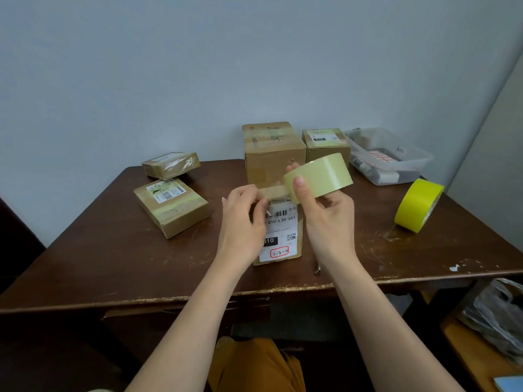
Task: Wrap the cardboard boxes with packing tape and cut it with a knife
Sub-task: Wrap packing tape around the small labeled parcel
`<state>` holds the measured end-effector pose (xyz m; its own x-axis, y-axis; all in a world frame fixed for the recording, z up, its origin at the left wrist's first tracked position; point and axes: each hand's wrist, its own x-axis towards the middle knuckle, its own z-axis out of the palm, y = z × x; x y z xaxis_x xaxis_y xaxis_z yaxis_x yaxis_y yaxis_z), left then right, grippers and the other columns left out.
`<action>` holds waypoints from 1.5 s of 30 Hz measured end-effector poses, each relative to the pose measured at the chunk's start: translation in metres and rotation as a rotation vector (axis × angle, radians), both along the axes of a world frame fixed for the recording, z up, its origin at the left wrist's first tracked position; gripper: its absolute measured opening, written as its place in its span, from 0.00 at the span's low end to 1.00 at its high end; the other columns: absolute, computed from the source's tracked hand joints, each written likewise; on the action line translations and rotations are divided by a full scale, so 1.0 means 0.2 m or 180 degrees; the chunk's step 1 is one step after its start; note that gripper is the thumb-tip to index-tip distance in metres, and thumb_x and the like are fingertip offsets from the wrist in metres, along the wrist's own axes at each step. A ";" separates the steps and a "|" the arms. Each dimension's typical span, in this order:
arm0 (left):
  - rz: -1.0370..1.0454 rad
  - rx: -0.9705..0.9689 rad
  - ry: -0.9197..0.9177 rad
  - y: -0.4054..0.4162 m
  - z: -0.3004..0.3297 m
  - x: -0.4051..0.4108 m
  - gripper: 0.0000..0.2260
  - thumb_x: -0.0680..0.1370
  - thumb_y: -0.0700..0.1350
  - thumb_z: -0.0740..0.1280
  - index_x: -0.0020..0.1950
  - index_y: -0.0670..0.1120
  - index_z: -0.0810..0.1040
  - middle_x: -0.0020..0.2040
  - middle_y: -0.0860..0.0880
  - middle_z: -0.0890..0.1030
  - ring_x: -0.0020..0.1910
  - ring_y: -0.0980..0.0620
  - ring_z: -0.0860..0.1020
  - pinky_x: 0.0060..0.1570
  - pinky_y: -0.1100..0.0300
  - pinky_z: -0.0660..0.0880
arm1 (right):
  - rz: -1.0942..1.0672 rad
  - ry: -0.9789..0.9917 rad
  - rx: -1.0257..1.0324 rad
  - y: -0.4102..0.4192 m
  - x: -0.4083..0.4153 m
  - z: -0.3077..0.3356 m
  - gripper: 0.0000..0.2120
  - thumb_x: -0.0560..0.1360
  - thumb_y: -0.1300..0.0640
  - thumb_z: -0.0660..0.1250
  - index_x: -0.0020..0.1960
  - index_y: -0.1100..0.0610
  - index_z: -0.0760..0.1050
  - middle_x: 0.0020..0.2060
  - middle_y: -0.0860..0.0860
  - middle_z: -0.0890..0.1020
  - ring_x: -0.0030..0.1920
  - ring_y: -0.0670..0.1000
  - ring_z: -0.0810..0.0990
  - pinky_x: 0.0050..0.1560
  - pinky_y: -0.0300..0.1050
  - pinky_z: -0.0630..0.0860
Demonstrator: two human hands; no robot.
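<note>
A small cardboard box with a white shipping label lies near the front middle of the brown table. Above it my right hand grips a pale tape roll, thumb on its outer face. My left hand pinches the free end of the tape pulled out from the roll, just over the box's far edge. A small metal tool, perhaps the knife, lies by my right wrist, mostly hidden.
Two taped boxes lie at the left. A large box and a smaller one stand at the back. A clear plastic bin sits back right, a yellow tape roll stands at the right.
</note>
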<state>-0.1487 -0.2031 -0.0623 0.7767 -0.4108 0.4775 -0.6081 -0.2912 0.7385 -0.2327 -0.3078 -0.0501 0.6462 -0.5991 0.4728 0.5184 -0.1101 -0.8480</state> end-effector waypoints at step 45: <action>-0.0284 -0.0197 -0.0287 -0.01 -0.02 0.00 0.08 0.84 0.45 0.57 0.52 0.45 0.74 0.48 0.52 0.80 0.44 0.56 0.77 0.39 0.66 0.72 | -0.0127 0.0261 -0.1081 -0.20 0.09 -0.10 0.34 0.74 0.59 0.73 0.76 0.58 0.63 0.69 0.35 0.69 0.68 0.43 0.72 0.67 0.42 0.72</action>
<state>-0.1483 -0.2045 -0.0663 0.6912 -0.4441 0.5701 -0.6941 -0.1887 0.6947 -0.2146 -0.3470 -0.0705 0.6694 -0.4422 0.5970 0.4397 -0.4119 -0.7981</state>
